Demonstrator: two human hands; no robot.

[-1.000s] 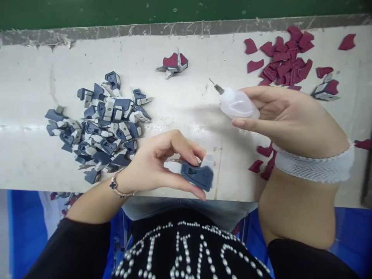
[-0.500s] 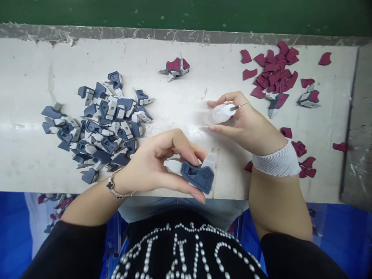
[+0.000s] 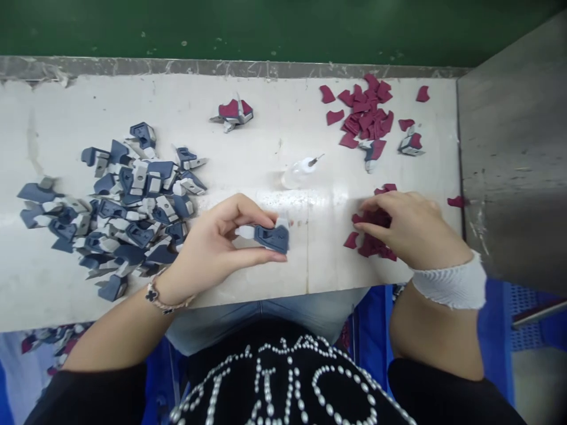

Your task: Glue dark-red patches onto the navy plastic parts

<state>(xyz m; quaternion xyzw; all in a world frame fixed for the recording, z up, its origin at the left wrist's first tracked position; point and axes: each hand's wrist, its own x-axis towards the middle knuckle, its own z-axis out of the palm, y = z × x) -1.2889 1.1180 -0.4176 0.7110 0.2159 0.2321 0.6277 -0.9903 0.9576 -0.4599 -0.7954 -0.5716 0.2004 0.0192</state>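
My left hand (image 3: 221, 236) grips a blue-grey plastic part (image 3: 273, 237) between thumb and fingers, above the table's front half. The part has light grey ends and a recess on its upward face. My right hand (image 3: 405, 227) reaches over a small pile of flat maroon pieces (image 3: 374, 247), thumb and forefinger apart around some of them. Whether a fingertip touches a piece I cannot tell. Between the hands and farther back, a translucent white squeeze bottle (image 3: 299, 173) with a thin metal needle tip lies on the table, held by neither hand.
A large heap of blue-and-grey parts (image 3: 128, 206) covers the left side. More maroon pieces (image 3: 365, 115) lie at the back right. Parts with maroon inserts stand at the back (image 3: 234, 112) and right (image 3: 411, 143). A metal panel (image 3: 509, 147) borders the table's right end.
My right hand has let go of the squeeze bottle and moved toward me and right, to the small maroon pile. My left hand still holds the blue-grey part. The view has shifted right.
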